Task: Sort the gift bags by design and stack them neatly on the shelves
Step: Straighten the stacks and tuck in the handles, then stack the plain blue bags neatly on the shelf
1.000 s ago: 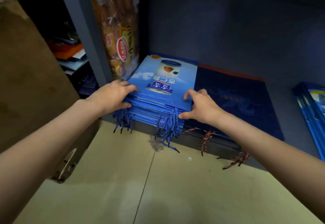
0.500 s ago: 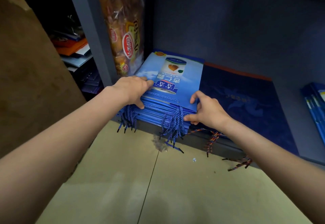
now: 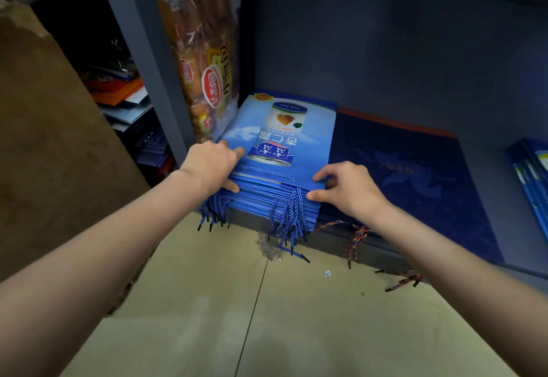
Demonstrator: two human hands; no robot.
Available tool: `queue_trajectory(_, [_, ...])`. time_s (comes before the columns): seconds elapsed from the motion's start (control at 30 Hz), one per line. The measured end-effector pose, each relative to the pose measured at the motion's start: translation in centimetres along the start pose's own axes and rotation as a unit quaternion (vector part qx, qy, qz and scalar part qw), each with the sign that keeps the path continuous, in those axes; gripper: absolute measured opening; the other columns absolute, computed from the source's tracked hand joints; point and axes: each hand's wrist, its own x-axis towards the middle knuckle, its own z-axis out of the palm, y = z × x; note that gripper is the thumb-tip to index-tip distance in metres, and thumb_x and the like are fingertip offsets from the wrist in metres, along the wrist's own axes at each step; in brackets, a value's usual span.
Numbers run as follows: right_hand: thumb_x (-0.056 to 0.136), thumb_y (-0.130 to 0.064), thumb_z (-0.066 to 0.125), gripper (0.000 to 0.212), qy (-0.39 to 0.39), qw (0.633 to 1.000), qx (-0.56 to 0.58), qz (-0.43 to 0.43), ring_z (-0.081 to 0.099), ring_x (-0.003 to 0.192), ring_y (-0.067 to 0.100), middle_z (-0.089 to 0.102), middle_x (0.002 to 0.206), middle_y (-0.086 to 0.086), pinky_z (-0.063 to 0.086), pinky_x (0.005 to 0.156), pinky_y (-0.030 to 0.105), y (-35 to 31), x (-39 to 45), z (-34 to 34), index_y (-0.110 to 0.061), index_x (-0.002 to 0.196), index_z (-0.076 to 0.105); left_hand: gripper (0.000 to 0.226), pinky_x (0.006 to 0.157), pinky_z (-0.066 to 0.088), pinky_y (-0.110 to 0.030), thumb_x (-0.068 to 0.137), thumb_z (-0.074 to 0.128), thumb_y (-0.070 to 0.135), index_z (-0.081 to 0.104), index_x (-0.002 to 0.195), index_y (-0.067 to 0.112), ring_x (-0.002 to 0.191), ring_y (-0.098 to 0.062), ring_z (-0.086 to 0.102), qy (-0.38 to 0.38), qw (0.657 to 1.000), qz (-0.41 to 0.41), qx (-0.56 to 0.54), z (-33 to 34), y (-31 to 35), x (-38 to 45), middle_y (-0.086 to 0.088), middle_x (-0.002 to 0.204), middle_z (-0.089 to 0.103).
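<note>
A stack of flat light-blue gift bags (image 3: 284,127) printed with a can picture lies on the lowest shelf (image 3: 332,237), blue cord handles hanging over the front edge. My left hand (image 3: 212,166) grips the stack's front left corner, fingers on top and thumb against the side. My right hand (image 3: 345,188) grips the front right corner the same way. To the right lies a lower stack of dark navy gift bags (image 3: 415,175) with multicoloured cords.
A clear pack of baked goods (image 3: 204,59) stands left of the blue stack against a grey upright post (image 3: 142,50). More blue bags (image 3: 533,175) lean at the far right. A brown cardboard box (image 3: 50,145) fills the left. Beige floor tiles (image 3: 296,317) lie below.
Both hands have slid a little further onto the stack's front corners and the light-blue stack sits slightly deeper on the shelf; the view moved closer.
</note>
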Motion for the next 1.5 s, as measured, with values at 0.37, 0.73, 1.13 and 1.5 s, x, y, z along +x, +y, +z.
queue_trajectory(0.37, [0.075,-0.026,0.076,0.045,-0.027,0.999,0.009,-0.029,0.063,0.093,0.022,0.063,0.113,0.011,0.046,0.091,0.028,0.5,-1.0,-1.0,-0.013,0.116,0.063,0.074,0.091,0.045,-0.04,0.082,0.064,0.047,0.029,0.135,0.01,0.121,-0.031,0.046,-0.02,1.0,0.008,-0.014,-0.6,0.6,-0.8,-0.01,0.13,0.044])
queue_trajectory(0.73, [0.087,-0.016,0.063,0.041,-0.059,0.985,-0.107,-0.123,0.056,0.109,0.017,0.057,0.127,0.005,0.046,0.094,0.031,2.2,-3.4,-4.6,-0.019,0.127,0.055,0.076,0.095,0.045,-0.048,0.049,0.083,0.016,0.06,0.121,0.005,0.11,-0.03,0.06,0.246,0.962,0.056,-0.103,3.8,4.3,-6.7,-0.014,0.124,0.06])
queue_trajectory(1.13, [0.089,-0.001,0.051,0.04,-0.094,0.973,-0.142,-0.159,0.055,0.112,0.019,0.051,0.134,0.003,0.039,0.09,0.019,1.5,-3.8,-5.8,-0.016,0.127,0.055,0.069,0.116,0.001,-0.041,0.093,0.041,0.02,0.002,0.15,0.015,0.144,-0.024,0.003,0.113,0.986,0.053,-0.109,2.0,7.4,-9.2,-0.008,0.157,-0.011])
queue_trajectory(1.5, [0.091,-0.015,0.056,0.04,-0.112,0.969,-0.214,0.047,0.052,0.111,0.026,0.053,0.125,0.012,0.038,0.094,0.029,17.1,-12.6,-16.3,-0.02,0.13,0.05,0.068,0.115,0.007,-0.041,0.092,0.046,0.028,0.01,0.148,0.015,0.142,-0.026,0.013,0.157,0.962,0.224,-0.01,-8.7,18.4,-6.1,-0.009,0.157,0.001])
